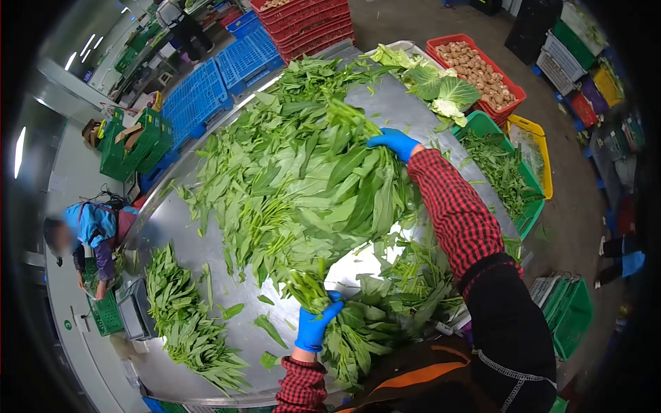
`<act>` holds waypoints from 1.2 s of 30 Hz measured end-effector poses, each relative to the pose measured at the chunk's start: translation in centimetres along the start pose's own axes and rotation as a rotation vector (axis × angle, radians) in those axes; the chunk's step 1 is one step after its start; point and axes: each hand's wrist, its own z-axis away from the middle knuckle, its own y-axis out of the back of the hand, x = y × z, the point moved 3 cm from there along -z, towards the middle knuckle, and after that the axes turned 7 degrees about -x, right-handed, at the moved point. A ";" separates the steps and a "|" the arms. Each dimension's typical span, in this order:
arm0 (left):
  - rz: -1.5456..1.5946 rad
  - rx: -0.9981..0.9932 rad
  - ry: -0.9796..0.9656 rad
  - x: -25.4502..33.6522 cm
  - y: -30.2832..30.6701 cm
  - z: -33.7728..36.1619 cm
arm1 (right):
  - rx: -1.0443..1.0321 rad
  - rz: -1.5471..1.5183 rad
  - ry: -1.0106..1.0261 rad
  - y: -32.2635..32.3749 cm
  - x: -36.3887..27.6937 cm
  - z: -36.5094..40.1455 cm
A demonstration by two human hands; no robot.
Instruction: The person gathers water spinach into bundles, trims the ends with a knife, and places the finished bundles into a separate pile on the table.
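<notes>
We see a big shiny steel table (186, 227) filling the middle of the frame. A huge heap of green leaves (275, 172) lies spread wide across it, likely so it is easy to pick from. A smaller heap (186, 323) sits at the lower left, kept apart from the big one. At the right edge a green crate (482, 120) holds more greens, close by the arm. The bunch (306, 286) is at the lower middle. Our left hand (313, 329), in a blue glove, wraps its fingers tight round the stems, which seems to keep the bunch together. Our right hand (394, 142) rests on the leaves at the upper middle, fingers close together. We cannot tell if it grips.
</notes>
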 end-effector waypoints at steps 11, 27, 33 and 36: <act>0.112 0.045 -0.086 2.4 -1.9 -1.5 | -0.148 -0.461 0.347 -1.1 -2.1 12.2; 0.199 -0.061 -0.154 -1.8 2.7 7.0 | 0.171 0.758 0.444 -31.3 -3.4 32.4; 0.050 0.101 -0.230 0.4 2.7 10.1 | 0.308 0.930 0.554 -35.8 -2.6 34.8; 0.111 0.240 -0.215 -1.2 7.9 12.6 | 0.081 0.882 0.448 -36.9 -3.5 35.6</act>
